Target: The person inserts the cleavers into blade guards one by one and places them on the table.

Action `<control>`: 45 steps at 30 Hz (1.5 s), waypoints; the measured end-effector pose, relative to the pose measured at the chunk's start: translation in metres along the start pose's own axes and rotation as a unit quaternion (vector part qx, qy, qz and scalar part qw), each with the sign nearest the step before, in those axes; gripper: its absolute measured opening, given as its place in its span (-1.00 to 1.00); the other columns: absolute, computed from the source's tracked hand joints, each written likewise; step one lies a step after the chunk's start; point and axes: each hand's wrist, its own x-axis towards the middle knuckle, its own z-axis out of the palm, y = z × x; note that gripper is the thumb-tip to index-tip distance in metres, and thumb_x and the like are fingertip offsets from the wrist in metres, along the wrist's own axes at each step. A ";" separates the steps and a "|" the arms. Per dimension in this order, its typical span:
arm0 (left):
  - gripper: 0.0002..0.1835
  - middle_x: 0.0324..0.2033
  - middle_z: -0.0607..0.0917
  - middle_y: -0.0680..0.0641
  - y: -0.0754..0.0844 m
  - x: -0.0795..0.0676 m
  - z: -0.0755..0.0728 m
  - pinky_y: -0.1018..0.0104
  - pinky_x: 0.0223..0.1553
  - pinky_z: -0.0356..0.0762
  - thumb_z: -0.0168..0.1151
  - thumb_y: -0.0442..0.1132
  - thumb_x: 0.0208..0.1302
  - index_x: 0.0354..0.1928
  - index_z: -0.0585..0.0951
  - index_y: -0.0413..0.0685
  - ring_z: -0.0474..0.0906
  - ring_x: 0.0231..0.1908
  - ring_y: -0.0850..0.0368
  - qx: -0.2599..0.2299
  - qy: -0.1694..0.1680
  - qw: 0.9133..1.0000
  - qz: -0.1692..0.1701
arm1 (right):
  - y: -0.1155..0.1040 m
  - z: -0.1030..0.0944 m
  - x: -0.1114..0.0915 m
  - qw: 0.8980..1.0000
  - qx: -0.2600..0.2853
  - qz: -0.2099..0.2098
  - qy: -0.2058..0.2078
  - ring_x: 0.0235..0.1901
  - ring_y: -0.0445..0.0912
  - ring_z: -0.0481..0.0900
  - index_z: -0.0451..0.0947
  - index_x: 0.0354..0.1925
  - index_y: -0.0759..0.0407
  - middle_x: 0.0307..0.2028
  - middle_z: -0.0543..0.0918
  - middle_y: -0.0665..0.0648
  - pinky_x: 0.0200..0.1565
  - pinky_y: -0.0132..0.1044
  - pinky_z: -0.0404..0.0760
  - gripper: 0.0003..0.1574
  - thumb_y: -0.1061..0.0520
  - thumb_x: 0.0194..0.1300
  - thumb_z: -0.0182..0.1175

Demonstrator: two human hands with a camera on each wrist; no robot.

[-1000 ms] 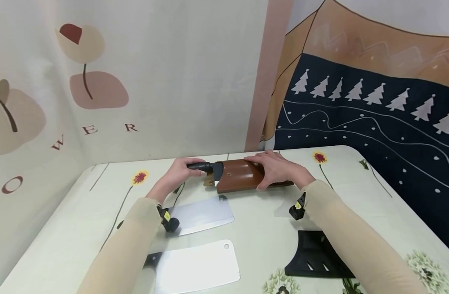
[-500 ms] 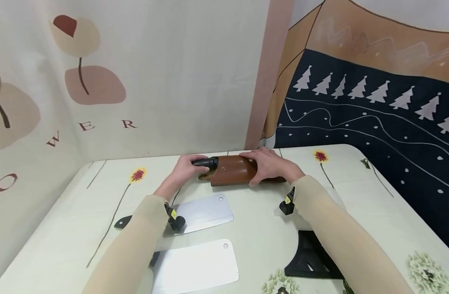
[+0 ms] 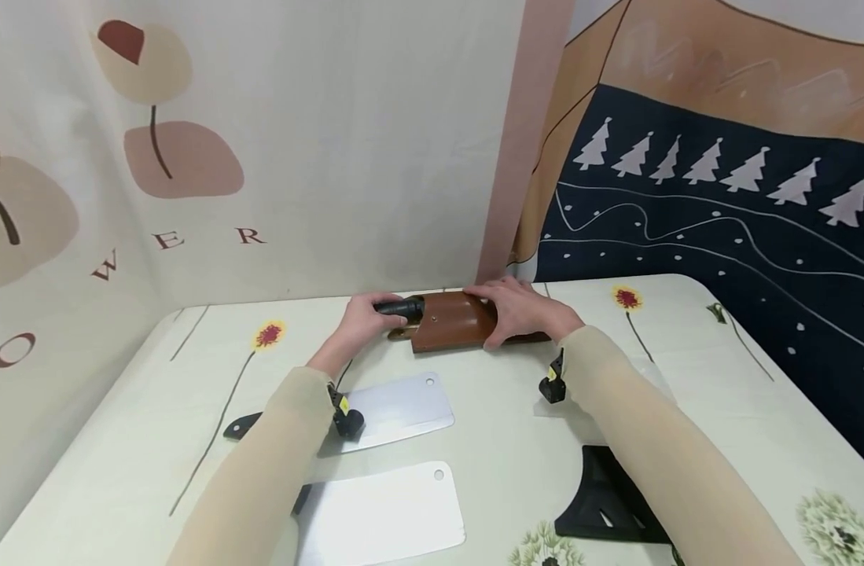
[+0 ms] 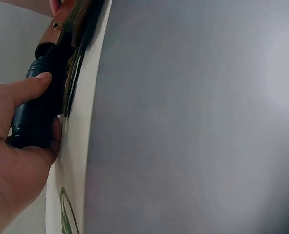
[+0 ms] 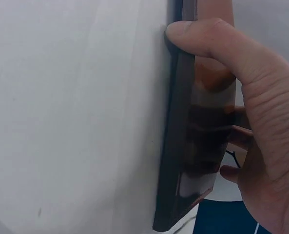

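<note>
A brown leather sheath lies near the back edge of the table. My left hand grips the black handle of a knife whose blade is hidden inside the sheath. In the left wrist view, the thumb presses on top of the handle and the fingers curl beneath. My right hand holds the sheath from above near its right end, thumb on the front edge and fingers over the far edge. In the right wrist view, the thumb lies on the dark edge of the sheath.
Two cleavers lie in front of the sheath: one blade partly under the left wrist, another blade nearer. A black slotted piece is partly hidden by the right forearm. Patterned fabric walls stand behind the table.
The left hand has pushed the handle rightward, and the strip of blade seen earlier is now inside the sheath. The right hand has kept its grip on the sheath.
</note>
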 end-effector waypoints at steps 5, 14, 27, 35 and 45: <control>-0.51 0.22 0.57 -0.30 0.007 0.003 -0.001 -0.01 0.18 0.46 0.42 -0.37 0.26 0.24 0.61 -0.24 0.49 0.19 -0.23 0.005 0.008 1.000 0.013 | 0.000 -0.006 -0.001 1.000 -0.011 0.014 0.014 0.39 0.20 0.15 0.22 0.57 -0.04 0.44 0.34 0.24 0.36 0.42 0.00 0.30 -0.11 -0.07 0.61; -0.39 0.28 0.52 -0.34 0.008 -0.004 -0.011 -0.06 0.24 0.43 0.37 -0.41 0.28 0.37 0.47 -0.28 0.46 0.25 -0.25 0.040 -0.014 0.999 0.007 | 0.002 -0.006 -0.016 1.000 -0.007 0.027 0.006 0.49 0.28 0.03 0.17 0.59 -0.01 0.53 0.20 0.26 0.38 0.46 -0.10 0.32 -0.17 0.00 0.60; -0.01 0.42 0.31 -0.37 0.007 -0.063 -0.072 -0.30 0.34 0.23 0.47 -0.20 0.24 0.58 0.10 -0.18 0.12 0.46 -0.36 0.128 -0.044 0.991 0.021 | 0.023 -0.016 -0.092 0.996 0.077 0.036 0.016 0.49 0.30 0.03 0.04 0.61 0.19 0.56 0.12 0.32 0.38 0.37 0.12 0.31 -0.09 0.14 0.56; -0.08 0.41 0.34 -0.37 0.010 -0.108 -0.090 -0.26 0.39 0.15 0.48 -0.20 0.24 0.53 0.21 -0.26 0.19 0.42 -0.34 0.158 -0.045 0.983 0.081 | 0.038 -0.010 -0.118 0.995 0.081 0.052 0.030 0.46 0.35 0.10 0.04 0.59 0.25 0.52 0.18 0.40 0.34 0.41 0.15 0.37 -0.21 0.10 0.55; -0.19 0.34 0.43 -0.35 -0.005 -0.135 -0.098 -0.32 0.32 0.20 0.52 -0.17 0.21 0.43 0.37 -0.30 0.26 0.37 -0.35 0.181 -0.037 0.976 0.119 | 0.051 0.002 -0.149 0.991 0.110 0.067 0.041 0.47 0.39 0.07 0.05 0.58 0.29 0.51 0.16 0.43 0.35 0.43 0.10 0.38 -0.22 0.09 0.55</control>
